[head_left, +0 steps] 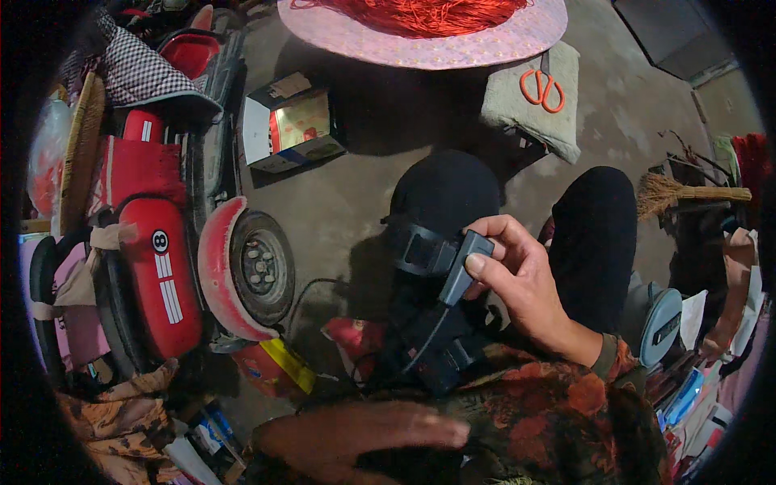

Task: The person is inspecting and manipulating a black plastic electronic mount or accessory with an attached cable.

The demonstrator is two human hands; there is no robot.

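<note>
My right hand pinches a slim grey box with a cord between thumb and fingers, above my black-trousered legs. From its lower end a dark cable runs down toward my lap. A black strap with a buckle-like piece lies around my left knee, just beside the box. Low in the picture, my left hand is stretched out flat with its fingers pointing right, slightly blurred and in shadow. It appears to hold nothing, and it lies in front of my patterned sleeve and clothing.
Ahead stands a round pink surface heaped with red strands. Orange-handled scissors rest on a cloth-covered stool. An open carton sits on the floor. At left is a red three-wheeler; a straw broom is at right.
</note>
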